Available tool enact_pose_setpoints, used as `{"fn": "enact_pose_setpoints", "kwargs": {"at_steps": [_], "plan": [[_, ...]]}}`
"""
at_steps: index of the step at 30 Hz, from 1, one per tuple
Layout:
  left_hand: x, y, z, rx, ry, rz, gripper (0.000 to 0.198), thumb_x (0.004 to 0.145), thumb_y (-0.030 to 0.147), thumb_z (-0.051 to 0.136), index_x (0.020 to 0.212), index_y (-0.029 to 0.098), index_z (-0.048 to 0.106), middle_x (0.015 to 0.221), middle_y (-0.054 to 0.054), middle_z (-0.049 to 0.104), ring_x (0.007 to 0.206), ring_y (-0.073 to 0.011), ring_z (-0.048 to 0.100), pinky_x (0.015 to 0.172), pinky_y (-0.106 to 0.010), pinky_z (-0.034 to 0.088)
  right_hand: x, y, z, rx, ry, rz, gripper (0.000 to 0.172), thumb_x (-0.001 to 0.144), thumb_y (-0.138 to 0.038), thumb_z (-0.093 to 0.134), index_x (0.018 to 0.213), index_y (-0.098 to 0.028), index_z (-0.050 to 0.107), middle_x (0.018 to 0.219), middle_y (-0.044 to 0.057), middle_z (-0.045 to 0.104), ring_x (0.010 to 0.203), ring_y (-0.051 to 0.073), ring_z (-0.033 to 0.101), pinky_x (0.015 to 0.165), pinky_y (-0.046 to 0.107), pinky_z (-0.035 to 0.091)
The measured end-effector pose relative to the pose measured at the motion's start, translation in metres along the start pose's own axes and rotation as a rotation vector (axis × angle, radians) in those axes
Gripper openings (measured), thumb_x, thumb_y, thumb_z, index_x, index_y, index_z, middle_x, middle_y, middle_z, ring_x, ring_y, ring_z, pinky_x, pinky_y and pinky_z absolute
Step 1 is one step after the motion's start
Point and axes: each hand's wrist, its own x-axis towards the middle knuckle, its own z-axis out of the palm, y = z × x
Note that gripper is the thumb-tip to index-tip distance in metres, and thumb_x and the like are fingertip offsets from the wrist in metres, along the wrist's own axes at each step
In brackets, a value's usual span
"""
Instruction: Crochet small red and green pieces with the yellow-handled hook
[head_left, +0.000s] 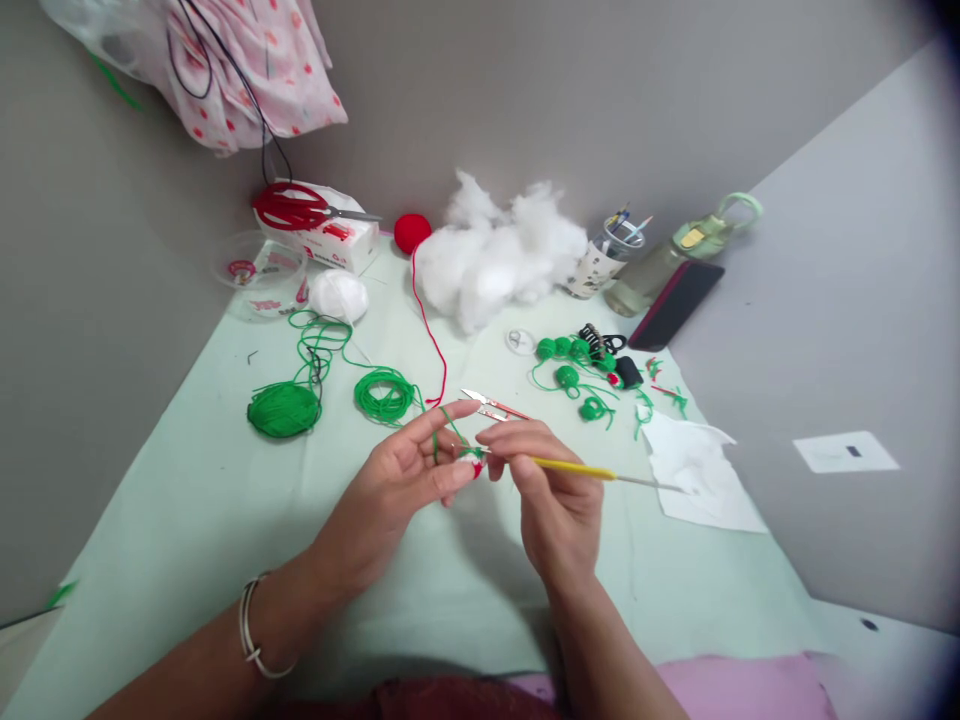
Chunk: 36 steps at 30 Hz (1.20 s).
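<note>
My left hand (409, 470) pinches a small red, white and green crochet piece (472, 460) between thumb and fingers, with green yarn (442, 425) looped over the raised index finger. My right hand (551, 485) grips a yellow-handled crochet hook (592, 471) whose tip meets the piece. The green strand runs back to a loose green coil (386, 393) and a green yarn ball (283, 409) on the pale green table (187, 500).
Small thread snips (491, 403) lie just beyond my hands. Finished green crochet bits (574, 365), white stuffing (499, 250), a red yarn ball (412, 231), white yarn (339, 295), red scissors on a box (296, 207), a pen cup (604, 258), a phone (675, 303) and tissue (697, 465) surround them.
</note>
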Motion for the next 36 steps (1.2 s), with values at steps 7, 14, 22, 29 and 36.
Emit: {"fn": "enact_pose_setpoints", "kwargs": {"at_steps": [7,14,22,29,36], "plan": [[0.002,-0.006,0.005,0.006,0.052,0.043,0.050,0.084,0.027,0.087,0.132,0.028,0.074,0.087,0.003,0.063,0.073,-0.0094,0.051,0.068,-0.021,0.044,-0.015,0.003,0.003,-0.503,-0.061,-0.311,0.034,0.099,-0.012,0.065,0.124,-0.031,0.077,0.106,0.007,0.077,0.091,0.020,0.073,0.075,0.035,0.064],[0.006,-0.001,-0.001,-0.230,0.020,-0.158,0.036,0.084,0.025,0.087,0.119,0.021,0.082,0.073,0.004,0.055,0.060,-0.0051,0.042,0.058,-0.018,0.039,-0.005,0.000,-0.004,-0.187,0.049,-0.114,0.020,0.103,-0.018,0.060,0.108,-0.026,0.079,0.084,0.003,0.074,0.068,0.016,0.067,0.064,0.033,0.059],[0.003,-0.003,0.002,0.006,-0.020,-0.021,0.038,0.087,0.027,0.083,0.125,0.028,0.079,0.085,0.002,0.064,0.072,-0.0111,0.056,0.069,-0.026,0.043,0.000,0.005,-0.003,0.020,-0.016,0.092,0.016,0.101,-0.032,0.066,0.100,-0.022,0.079,0.093,0.007,0.077,0.072,0.017,0.068,0.062,0.032,0.059],[0.002,0.001,-0.003,0.069,0.002,-0.014,0.036,0.088,0.029,0.080,0.125,0.028,0.080,0.089,0.001,0.061,0.073,-0.0126,0.055,0.073,-0.030,0.043,0.005,0.002,-0.006,0.155,0.017,0.137,0.021,0.103,-0.033,0.063,0.092,-0.019,0.074,0.086,0.006,0.077,0.067,0.015,0.070,0.062,0.029,0.061],[0.003,-0.001,-0.003,0.134,0.038,0.058,0.037,0.086,0.028,0.081,0.123,0.026,0.079,0.087,0.002,0.061,0.073,-0.0129,0.054,0.072,-0.029,0.045,-0.004,-0.004,-0.005,-0.159,-0.033,-0.099,0.021,0.106,-0.017,0.052,0.101,-0.022,0.073,0.091,0.005,0.075,0.079,0.018,0.071,0.072,0.033,0.060]]}}
